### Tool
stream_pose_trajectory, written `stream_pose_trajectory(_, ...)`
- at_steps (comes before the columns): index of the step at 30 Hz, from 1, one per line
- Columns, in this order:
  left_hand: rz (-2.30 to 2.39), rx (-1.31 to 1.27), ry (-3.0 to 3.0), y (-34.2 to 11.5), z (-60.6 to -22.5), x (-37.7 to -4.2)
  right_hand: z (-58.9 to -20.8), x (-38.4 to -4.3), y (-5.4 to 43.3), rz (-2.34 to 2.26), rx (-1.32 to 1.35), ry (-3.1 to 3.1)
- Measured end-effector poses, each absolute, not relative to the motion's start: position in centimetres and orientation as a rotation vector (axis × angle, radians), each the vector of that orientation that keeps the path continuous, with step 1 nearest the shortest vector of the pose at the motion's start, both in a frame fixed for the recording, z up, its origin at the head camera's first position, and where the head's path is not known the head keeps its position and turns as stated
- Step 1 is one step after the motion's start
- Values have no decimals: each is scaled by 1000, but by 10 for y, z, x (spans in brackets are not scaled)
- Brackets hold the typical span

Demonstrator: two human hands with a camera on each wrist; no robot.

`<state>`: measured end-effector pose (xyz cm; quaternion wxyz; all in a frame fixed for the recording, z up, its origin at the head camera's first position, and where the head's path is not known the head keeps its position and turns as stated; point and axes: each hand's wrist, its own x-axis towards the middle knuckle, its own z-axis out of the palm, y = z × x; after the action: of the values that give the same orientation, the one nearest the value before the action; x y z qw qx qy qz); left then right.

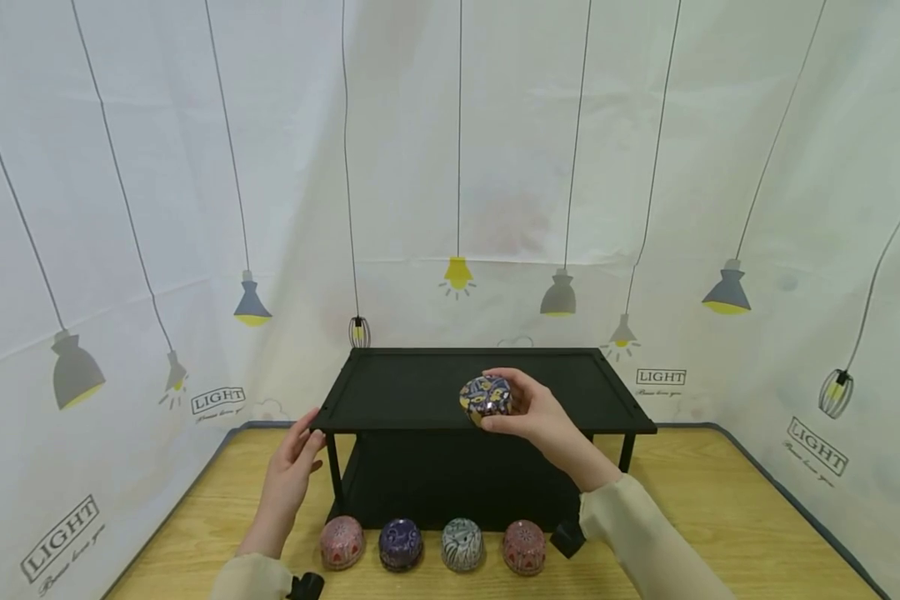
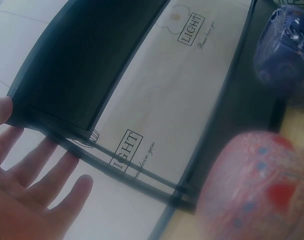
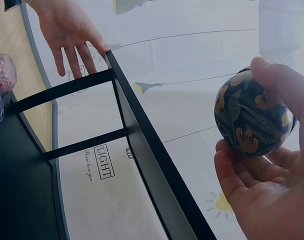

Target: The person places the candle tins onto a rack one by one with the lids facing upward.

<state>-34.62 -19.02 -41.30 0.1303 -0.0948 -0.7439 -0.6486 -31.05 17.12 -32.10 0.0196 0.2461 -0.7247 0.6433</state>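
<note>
My right hand (image 1: 528, 408) holds a small round tin (image 1: 486, 397) between thumb and fingers, above the front of the black two-tier shelf's (image 1: 412, 379) top board. In the right wrist view, this tin (image 3: 252, 115) shows yellow flowers and leaves on dark blue. My left hand (image 1: 294, 467) is at the shelf's left front corner. The left wrist view shows its thumb (image 2: 1, 110) touching that corner, its other fingers spread and fairly straight alongside the edge. In front of the shelf stand a pink tin (image 1: 342, 542), a purple tin (image 1: 401, 545), a green-white tin (image 1: 462, 545) and a red-pink tin (image 1: 524, 547).
The shelf's dark lower board (image 1: 457, 479) lies beneath the top one, joined by thin posts (image 1: 334, 471). Wooden tabletop (image 1: 720, 508) extends on both sides. A pale cloth (image 1: 405, 167) printed with hanging lamps surrounds the table at the back and sides.
</note>
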Motion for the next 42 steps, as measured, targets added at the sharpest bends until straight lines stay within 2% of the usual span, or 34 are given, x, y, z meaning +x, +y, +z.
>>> stream_pose_trajectory(42, -1916, -277, -2157, -190, -411, -345, -310, -326, 156, 1998, 796, -2238)
